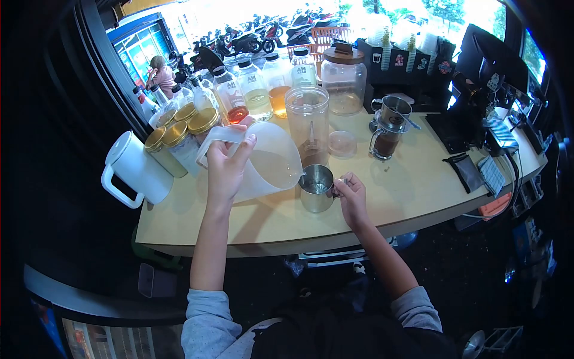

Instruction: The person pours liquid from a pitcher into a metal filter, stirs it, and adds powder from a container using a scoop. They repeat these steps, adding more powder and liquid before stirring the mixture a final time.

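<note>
My left hand (230,157) is closed round the handle of a large translucent plastic pitcher (263,161). The pitcher tilts to the right, its spout right at the rim of a small metal milk jug (317,197). With its fingers wrapped on the handle, my right hand (351,197) holds the jug upright over the counter's front part. Behind the jug stands a tall clear canister (307,119) with brown powder low inside, and a round clear lid (342,144) lies beside it.
The wooden counter (287,233) carries a white jug (134,167), gold-lidded jars (177,134) and syrup bottles (254,99) along the left and back. A metal drip filter on a glass mug (385,143) stands right, near folded cloths (490,175). Motorcycles and a person (161,75) show outside.
</note>
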Tool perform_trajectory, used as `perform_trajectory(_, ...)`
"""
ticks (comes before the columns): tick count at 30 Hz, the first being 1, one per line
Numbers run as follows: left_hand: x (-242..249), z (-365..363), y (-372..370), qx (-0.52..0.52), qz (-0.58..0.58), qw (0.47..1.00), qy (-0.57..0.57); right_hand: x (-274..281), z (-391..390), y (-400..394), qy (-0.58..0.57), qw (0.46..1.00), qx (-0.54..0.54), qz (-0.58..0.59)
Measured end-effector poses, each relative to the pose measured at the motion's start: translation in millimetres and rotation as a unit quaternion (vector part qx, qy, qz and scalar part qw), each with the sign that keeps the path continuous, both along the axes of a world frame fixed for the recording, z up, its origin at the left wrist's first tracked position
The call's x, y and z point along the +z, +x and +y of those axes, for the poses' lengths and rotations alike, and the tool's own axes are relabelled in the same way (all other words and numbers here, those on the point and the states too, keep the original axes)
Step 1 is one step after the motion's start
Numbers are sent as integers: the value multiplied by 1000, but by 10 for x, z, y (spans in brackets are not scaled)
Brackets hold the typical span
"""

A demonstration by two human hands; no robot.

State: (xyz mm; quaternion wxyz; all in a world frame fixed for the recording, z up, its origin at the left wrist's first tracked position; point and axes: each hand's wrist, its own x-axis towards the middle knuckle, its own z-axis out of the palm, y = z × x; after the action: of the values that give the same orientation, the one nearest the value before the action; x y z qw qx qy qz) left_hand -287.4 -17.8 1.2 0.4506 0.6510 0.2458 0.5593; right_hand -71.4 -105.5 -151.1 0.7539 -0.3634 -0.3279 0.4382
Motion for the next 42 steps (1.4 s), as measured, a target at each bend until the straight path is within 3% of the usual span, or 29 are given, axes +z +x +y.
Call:
perform_trajectory(27, -2, 17, 4, 0, -41, 999, 1, 29, -16, -16, 6, 1000, 7, -12)
perform_trajectory(35, 12, 47, -44, 9, -46, 999, -14, -46, 88, -53, 24, 999, -2, 37)
perform_trajectory(38, 33, 66, -95, 5, -75, 997, -10, 85, 83, -101, 39, 997, 39, 59)
perform_trajectory(42, 35, 160, -265, 12, -100, 995, -13, 256, 173, -211, 39, 998, 7, 58)
